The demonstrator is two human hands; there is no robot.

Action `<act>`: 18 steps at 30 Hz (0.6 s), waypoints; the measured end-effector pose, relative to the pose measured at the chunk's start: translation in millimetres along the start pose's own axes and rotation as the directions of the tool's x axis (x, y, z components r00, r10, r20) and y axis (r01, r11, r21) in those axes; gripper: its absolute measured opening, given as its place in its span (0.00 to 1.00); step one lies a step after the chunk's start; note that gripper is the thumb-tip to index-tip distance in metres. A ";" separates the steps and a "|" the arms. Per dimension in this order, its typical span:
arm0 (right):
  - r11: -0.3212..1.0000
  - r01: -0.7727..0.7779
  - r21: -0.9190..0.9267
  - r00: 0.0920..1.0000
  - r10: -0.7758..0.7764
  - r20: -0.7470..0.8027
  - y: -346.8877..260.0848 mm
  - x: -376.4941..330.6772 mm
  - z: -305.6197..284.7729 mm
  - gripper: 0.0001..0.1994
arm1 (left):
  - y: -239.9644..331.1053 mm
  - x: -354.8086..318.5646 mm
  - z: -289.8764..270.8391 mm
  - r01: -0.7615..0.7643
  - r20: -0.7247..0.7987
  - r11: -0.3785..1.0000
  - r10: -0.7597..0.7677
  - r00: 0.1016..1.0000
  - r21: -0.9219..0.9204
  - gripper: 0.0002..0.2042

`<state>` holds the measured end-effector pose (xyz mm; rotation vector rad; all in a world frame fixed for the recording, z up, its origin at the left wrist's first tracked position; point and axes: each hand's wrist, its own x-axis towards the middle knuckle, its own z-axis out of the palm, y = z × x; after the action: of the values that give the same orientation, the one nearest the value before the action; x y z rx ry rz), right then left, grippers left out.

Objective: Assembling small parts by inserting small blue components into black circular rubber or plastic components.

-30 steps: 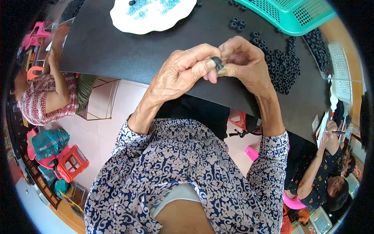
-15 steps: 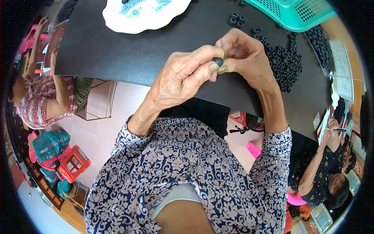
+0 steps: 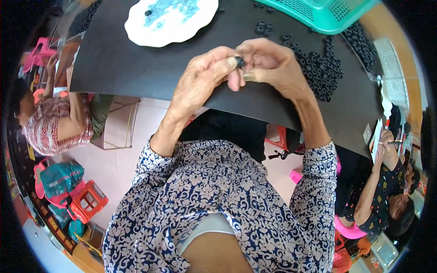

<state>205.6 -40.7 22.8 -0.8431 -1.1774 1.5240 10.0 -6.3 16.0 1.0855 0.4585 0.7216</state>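
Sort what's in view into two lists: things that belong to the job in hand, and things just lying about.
Seemingly in the job:
small black piece, pinched in the left hand
black ring-shaped pieces on the dark table
perhaps the scalloped white plate

Probably just lying about:
red plastic stool
teal bag

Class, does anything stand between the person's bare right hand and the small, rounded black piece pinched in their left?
Nothing visible stands between the right hand and the small, rounded black piece. The left hand pinches it from the other side; whether the right hand touches it is unclear.
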 end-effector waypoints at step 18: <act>0.998 0.048 0.036 0.997 -0.050 0.052 11.9 -8.8 -9.8 0.09 | -2.3 5.8 5.6 -0.045 0.111 0.979 0.023 0.994 0.200 0.13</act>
<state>213.5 -47.0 8.2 -0.7493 -1.1984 1.5304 18.4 -6.3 16.3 1.3194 0.4276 0.6518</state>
